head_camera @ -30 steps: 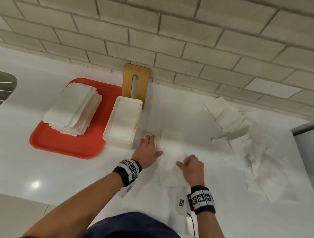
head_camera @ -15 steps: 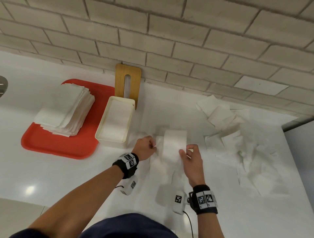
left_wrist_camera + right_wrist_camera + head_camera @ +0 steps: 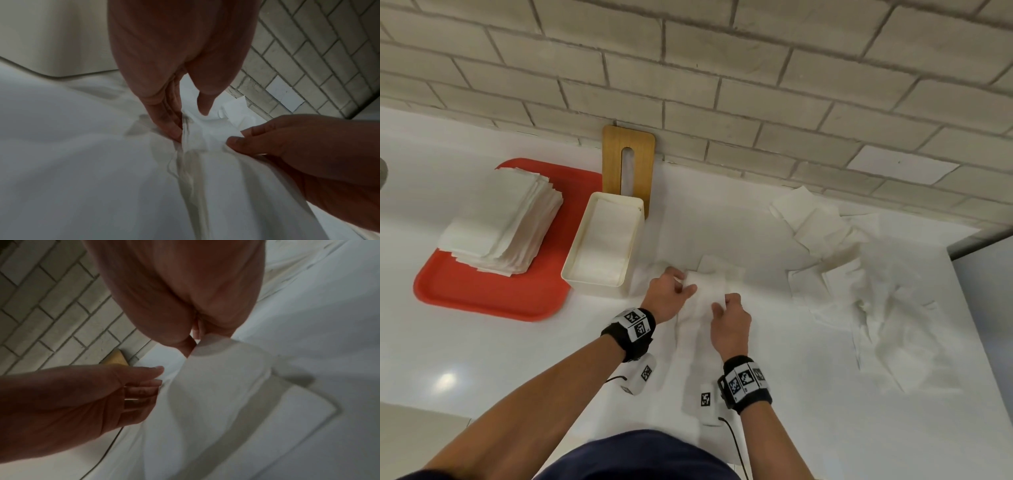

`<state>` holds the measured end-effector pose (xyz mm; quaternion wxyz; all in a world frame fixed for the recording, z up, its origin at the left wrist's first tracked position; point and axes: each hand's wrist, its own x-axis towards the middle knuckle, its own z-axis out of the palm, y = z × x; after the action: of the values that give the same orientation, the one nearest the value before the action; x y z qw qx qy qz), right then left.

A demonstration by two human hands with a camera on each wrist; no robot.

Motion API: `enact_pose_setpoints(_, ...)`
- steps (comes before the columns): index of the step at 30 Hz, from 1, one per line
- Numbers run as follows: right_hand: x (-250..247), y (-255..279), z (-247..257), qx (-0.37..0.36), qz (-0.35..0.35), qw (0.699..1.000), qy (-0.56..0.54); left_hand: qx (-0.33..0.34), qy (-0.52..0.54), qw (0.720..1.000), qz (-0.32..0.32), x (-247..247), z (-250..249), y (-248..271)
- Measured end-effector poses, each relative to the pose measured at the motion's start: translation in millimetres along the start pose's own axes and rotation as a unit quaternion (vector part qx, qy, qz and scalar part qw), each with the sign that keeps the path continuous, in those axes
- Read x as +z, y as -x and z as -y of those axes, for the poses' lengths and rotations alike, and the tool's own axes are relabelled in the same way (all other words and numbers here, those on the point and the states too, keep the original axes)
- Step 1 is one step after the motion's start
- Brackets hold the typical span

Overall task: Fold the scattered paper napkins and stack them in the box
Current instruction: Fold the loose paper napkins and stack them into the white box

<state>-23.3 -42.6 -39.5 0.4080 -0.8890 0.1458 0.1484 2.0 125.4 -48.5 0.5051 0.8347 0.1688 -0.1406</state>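
The napkin [image 3: 705, 301] between the hands blurred into the white desk [image 3: 482, 359], its near edge indistinguishable. Right of the hands, the scattered napkins [image 3: 859, 284] merged; their count could not be told.

The head view looks steeply down at the counter [image 3: 482, 359], wall at twelve o'clock. Both wrist views sit close behind the fingers, sharing the napkin [image 3: 705, 294].

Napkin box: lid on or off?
Off. The cream box is open-topped with white napkins showing inside; the slotted wooden lid leans against the wall behind it.
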Motion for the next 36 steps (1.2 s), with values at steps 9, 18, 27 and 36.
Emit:
enact_pose_setpoints(9,17,-2,18,0.022,-0.016,0.986,0.167,0.039,-0.087,0.995,0.003,7,7,-5)
enact_pose_setpoints(18,-8,9,26,-0.085,0.058,0.986,-0.131,0.038,0.02,0.999,0.004,-13,1,19)
enact_pose_setpoints(27,-14,31,101,-0.137,0.03,0.929,-0.344,0.128,0.219,0.967,-0.007,-98,-61,63)
enact_pose_setpoints(36,64,31,155,-0.19,0.057,0.964,-0.174,0.02,0.006,0.994,-0.111,-195,-39,17)
